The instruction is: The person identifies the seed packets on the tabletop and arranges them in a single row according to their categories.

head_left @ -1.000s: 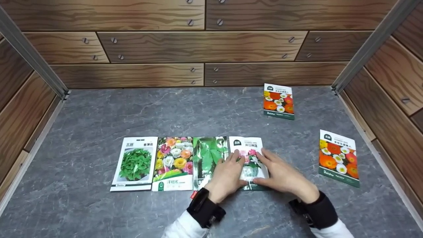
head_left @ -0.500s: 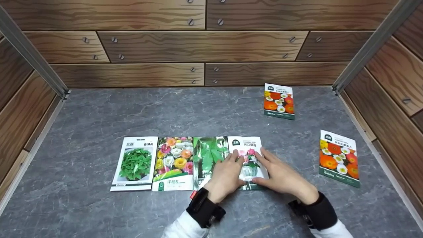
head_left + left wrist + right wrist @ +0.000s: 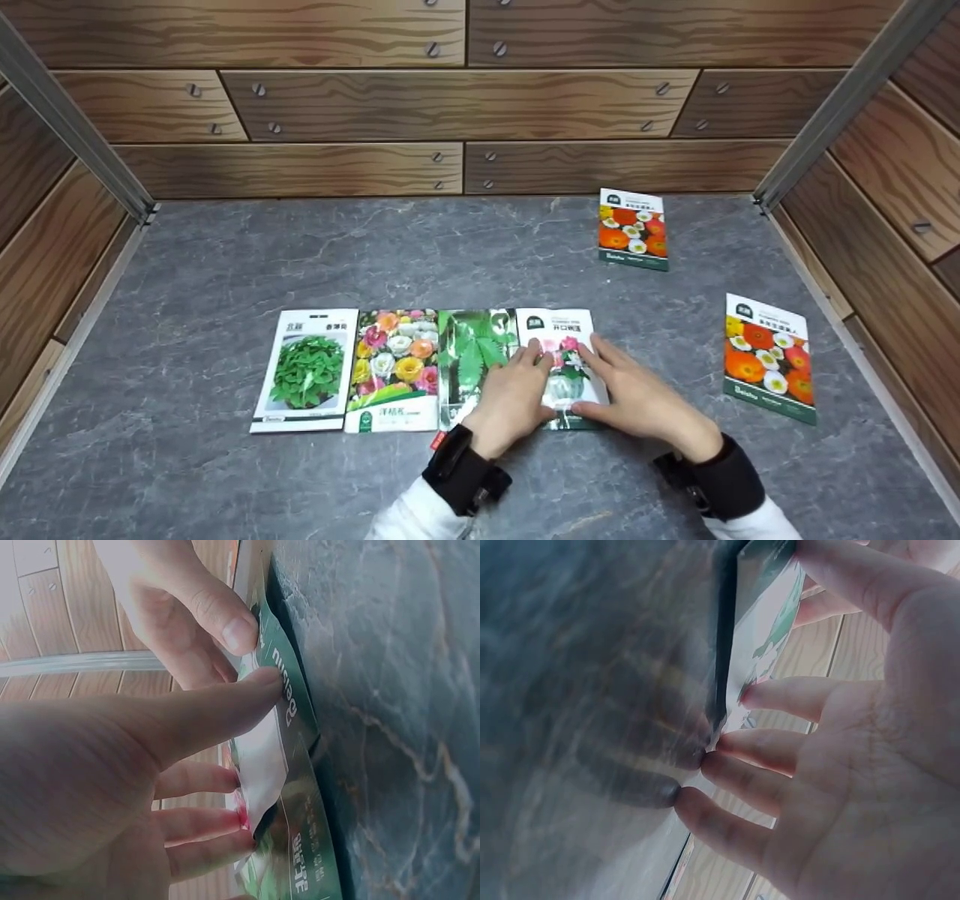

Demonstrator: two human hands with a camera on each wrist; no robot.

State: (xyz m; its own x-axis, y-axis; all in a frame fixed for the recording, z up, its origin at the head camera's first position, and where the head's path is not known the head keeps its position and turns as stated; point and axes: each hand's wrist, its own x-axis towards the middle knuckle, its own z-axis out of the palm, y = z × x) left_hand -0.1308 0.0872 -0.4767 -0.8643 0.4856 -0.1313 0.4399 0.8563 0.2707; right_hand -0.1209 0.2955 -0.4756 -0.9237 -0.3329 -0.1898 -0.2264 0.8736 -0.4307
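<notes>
On grey counter (image 3: 225, 247): both hands flat, fingers spread, on pink-flower packet (image 3: 559, 328); leaf packet (image 3: 472, 352) touching left.

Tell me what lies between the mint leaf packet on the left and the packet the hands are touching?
Two packets, seen in the head view: the mixed flower packet and the green leaf packet, side by side between the mint packet and the pink flower packet.

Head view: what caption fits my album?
Both hands press a seed packet flat, ending a row of four.
</notes>
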